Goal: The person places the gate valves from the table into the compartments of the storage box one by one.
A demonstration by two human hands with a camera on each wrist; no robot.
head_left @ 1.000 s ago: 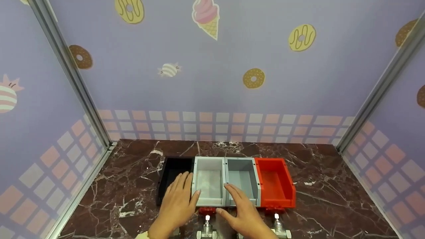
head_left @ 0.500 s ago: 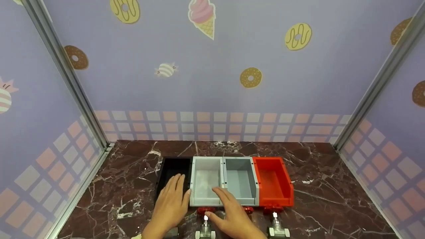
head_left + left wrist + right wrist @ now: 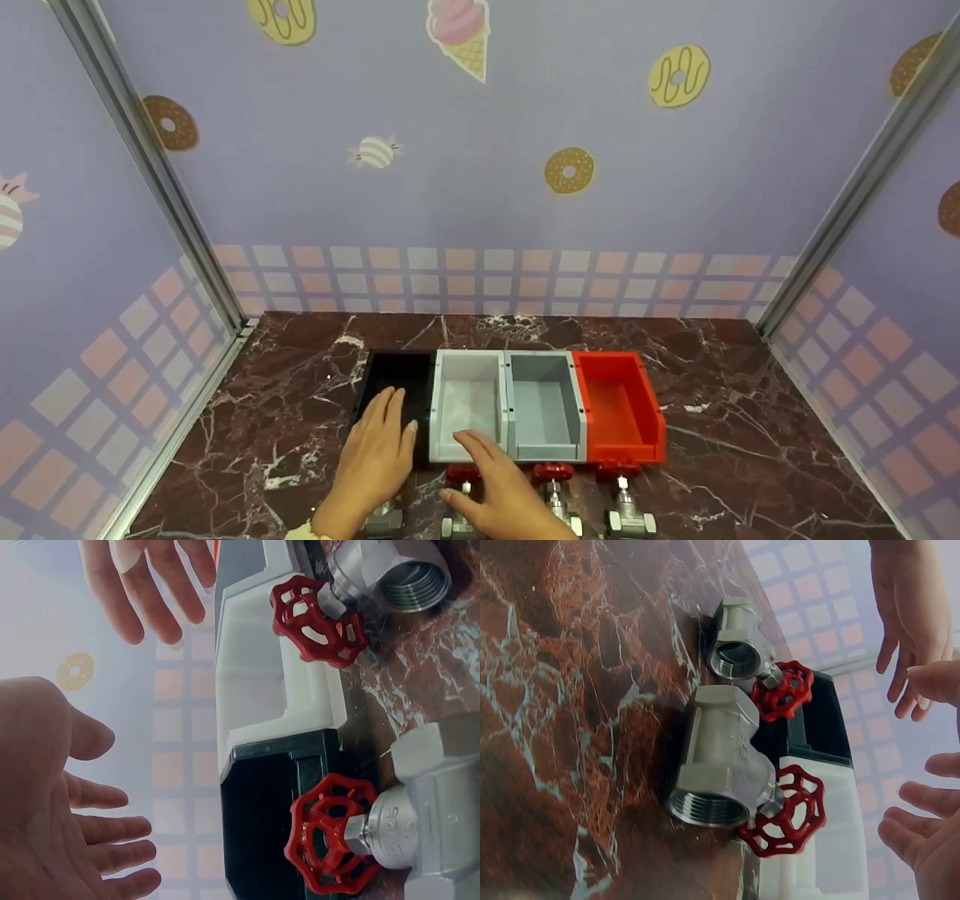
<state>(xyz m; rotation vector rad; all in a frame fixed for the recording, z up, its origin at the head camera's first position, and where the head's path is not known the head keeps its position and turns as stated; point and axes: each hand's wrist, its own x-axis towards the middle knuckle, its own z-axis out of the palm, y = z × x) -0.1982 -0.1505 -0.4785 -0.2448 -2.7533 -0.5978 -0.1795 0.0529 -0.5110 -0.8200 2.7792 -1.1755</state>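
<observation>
My left hand (image 3: 373, 454) hovers over the front of the black bin (image 3: 409, 371), its fingers extended and holding nothing. Beneath that hand, a metal gate valve (image 3: 384, 522) is partly hidden; the left wrist view shows its red handwheel (image 3: 332, 834) before the black bin. My right hand (image 3: 501, 489) is above the front edge of the white bin (image 3: 469, 401), fingers loosely extended with nothing in them. It partly covers a second valve (image 3: 459, 525), seen with its threaded end in the right wrist view. Both hands look raised clear of the valves.
Right of the white bin stand a grey bin (image 3: 544, 409) and a red bin (image 3: 619, 409). Two more valves, a third valve (image 3: 559, 506) and a fourth valve (image 3: 628, 514), lie in front of them on the marbled tabletop (image 3: 750, 450). Patterned panels enclose the back and sides.
My right hand has moved left, from before the grey bin to before the white one, uncovering the third valve. My left hand has shifted slightly left. The bins stay in place.
</observation>
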